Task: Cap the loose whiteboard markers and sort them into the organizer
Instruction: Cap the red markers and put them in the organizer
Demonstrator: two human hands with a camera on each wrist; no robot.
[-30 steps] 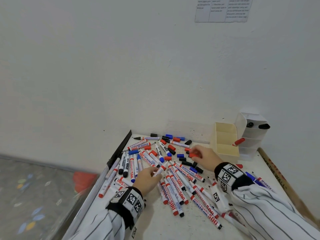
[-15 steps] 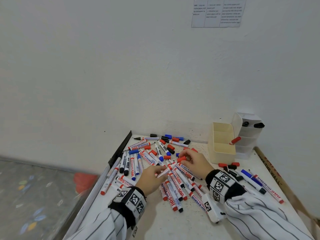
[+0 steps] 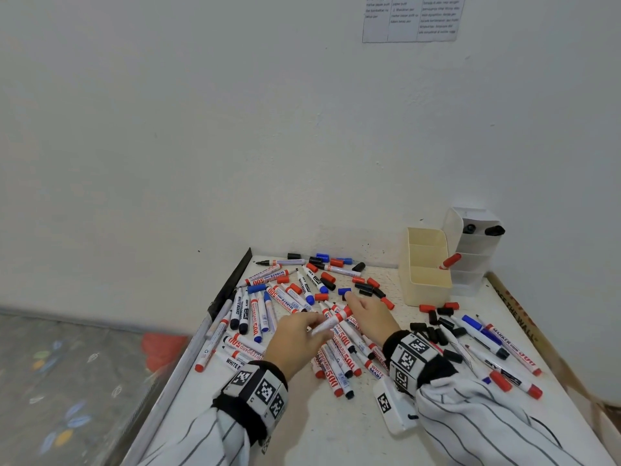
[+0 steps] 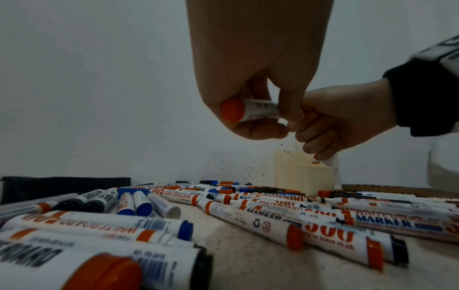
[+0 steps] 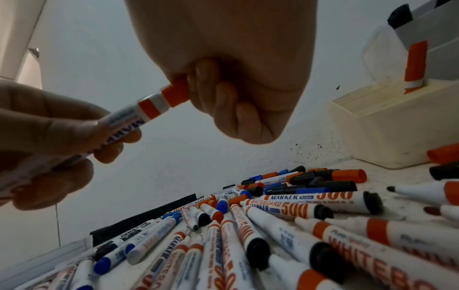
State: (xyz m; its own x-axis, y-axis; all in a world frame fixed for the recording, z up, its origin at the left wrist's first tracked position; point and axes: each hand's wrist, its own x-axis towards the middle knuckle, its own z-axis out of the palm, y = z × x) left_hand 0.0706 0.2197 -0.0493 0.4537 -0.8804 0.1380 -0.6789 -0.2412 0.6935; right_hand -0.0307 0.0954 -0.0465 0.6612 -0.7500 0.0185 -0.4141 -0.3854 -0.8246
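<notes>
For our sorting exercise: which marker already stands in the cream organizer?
The red-capped marker, leaning alone in the cream organizer; the others lie on the table.

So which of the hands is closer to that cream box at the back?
Right. The right hand sits just left of the cream box, gripping the red cap; the left hand holds the marker's barrel farther left and nearer the person.

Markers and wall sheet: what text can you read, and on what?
"WHITEBOARD MARKER 500": loose markers on the table.
"WHITEBOARD": black-lettered marker.
"THE WALL": strip along the table's right edge, partly cut off.
Wall sheet: too small to read.
Wristband squares: coded patterns, no words.
</notes>
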